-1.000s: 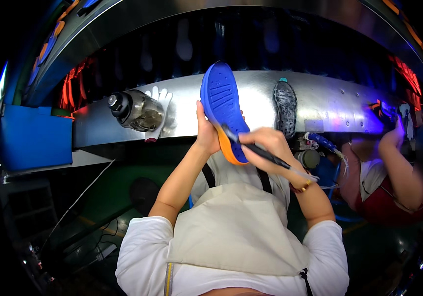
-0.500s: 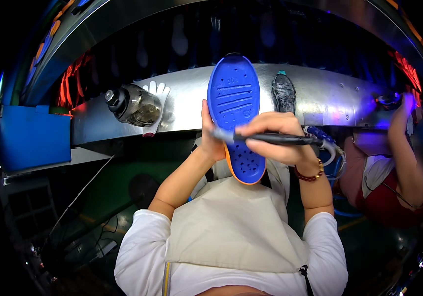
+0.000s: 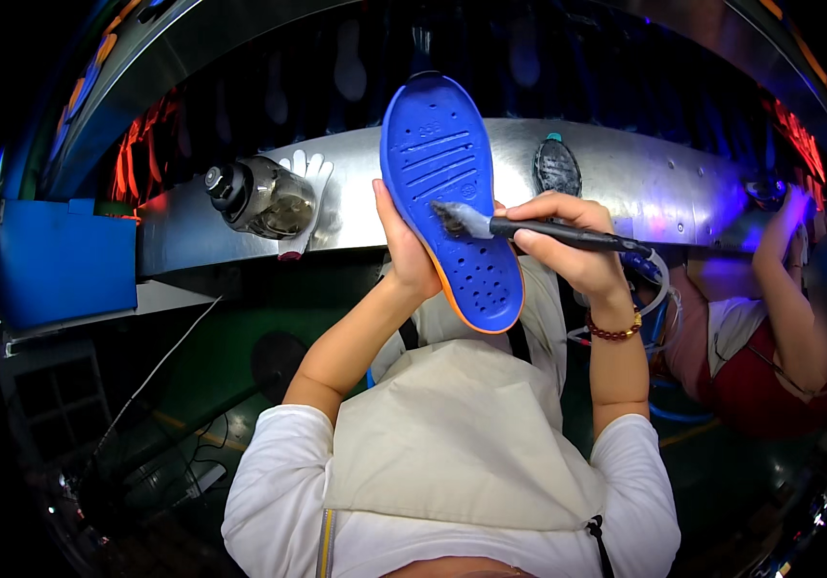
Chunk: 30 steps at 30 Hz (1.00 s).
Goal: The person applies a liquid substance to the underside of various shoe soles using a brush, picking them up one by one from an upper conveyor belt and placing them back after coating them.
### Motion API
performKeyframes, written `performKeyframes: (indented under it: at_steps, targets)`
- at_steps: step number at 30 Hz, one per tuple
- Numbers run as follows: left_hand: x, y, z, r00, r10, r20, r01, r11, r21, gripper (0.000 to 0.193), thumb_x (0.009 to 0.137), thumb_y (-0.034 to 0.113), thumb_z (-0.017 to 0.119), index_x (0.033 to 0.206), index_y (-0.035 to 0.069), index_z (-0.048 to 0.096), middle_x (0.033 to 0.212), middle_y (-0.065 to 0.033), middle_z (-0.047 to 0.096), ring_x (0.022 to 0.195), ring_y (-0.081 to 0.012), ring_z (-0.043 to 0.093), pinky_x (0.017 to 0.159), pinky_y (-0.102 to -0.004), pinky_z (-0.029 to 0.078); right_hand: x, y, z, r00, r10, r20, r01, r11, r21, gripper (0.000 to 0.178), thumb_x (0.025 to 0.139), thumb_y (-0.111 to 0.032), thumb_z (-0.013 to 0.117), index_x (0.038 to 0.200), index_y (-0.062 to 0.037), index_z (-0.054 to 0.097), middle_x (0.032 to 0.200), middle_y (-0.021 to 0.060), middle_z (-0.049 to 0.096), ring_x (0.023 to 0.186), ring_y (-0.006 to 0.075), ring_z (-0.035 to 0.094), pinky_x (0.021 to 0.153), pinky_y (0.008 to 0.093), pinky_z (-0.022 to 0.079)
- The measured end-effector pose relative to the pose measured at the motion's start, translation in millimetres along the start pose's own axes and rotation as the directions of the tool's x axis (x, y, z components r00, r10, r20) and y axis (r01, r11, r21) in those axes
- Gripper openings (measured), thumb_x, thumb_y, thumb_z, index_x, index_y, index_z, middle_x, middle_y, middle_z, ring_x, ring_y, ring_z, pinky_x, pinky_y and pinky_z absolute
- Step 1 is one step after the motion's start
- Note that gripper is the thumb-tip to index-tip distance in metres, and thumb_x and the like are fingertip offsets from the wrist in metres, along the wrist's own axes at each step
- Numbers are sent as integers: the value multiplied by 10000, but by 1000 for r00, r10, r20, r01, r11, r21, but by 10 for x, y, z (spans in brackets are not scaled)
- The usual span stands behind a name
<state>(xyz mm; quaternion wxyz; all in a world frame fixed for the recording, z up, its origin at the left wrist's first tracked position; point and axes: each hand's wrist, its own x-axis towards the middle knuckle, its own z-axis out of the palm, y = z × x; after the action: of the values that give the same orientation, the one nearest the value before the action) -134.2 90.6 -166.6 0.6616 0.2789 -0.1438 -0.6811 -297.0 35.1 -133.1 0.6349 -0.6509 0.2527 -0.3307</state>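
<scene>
A blue shoe sole (image 3: 433, 149) with an orange edge is held up in front of me, its grooved and pitted face toward me. My left hand (image 3: 404, 246) is closed around its left side, the thumb along the edge. In my right hand (image 3: 573, 241) is a black-handled brush (image 3: 553, 231), gripped much like a pen. A thin tube runs from the handle's rear end. The brush's dark bristles touch the middle of the sole, between the grooves and the holes.
Behind the sole runs a metal ledge (image 3: 356, 193). On it are a dark bottle (image 3: 264, 197), a white glove (image 3: 309, 188) and a dark sole-shaped piece (image 3: 556, 166). Sole-shaped pieces lie beyond on a dark surface. A blue box (image 3: 66, 260) is at left; a co-worker's arm (image 3: 785, 270) is at right.
The blue sole has risen and tilted, its top leaning left. The brush has moved up from the sole's left edge to its middle, and my right hand with it.
</scene>
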Motion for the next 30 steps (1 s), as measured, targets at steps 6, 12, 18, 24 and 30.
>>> performKeyframes:
  at_steps: [6,12,18,24,30]
  targets:
    - [60,106,-154,990,139,38,-139,990,3,987,715,764,-12,1110,3,477,881,-197,590,794,-290,598,712,-399,502,-81,-81,-2,897,-160,412,172,985,9,221,659,20,645,880,29,631,916,172,639,841,243,617,769,308,468]
    - [87,156,-61,978,208,-5,-207,976,66,942,741,743,14,1102,13,488,869,-194,589,769,-289,600,685,-399,509,-151,21,43,963,-141,230,167,981,-102,202,678,29,635,880,34,620,932,162,635,857,231,612,774,306,472]
    - [117,288,-86,973,230,14,-231,971,59,985,725,753,-17,1095,-7,488,906,-198,584,810,-287,590,718,-390,493,-225,61,-45,974,-101,202,59,977,203,231,700,14,652,930,12,629,938,143,634,850,196,616,779,285,484]
    - [156,392,-93,962,203,185,-203,979,-21,968,740,743,10,1102,-16,490,935,-200,568,815,-288,576,729,-392,486,-231,92,23,950,-183,253,171,983,68,211,674,36,636,884,27,628,949,170,629,894,233,574,822,323,436]
    - [142,457,113,989,126,76,-120,989,-83,890,781,708,125,1203,-19,418,1085,-214,520,957,-304,548,805,-427,470,-213,235,-16,998,-28,53,9,941,339,211,742,-1,608,947,46,597,1001,173,603,921,204,584,833,294,456]
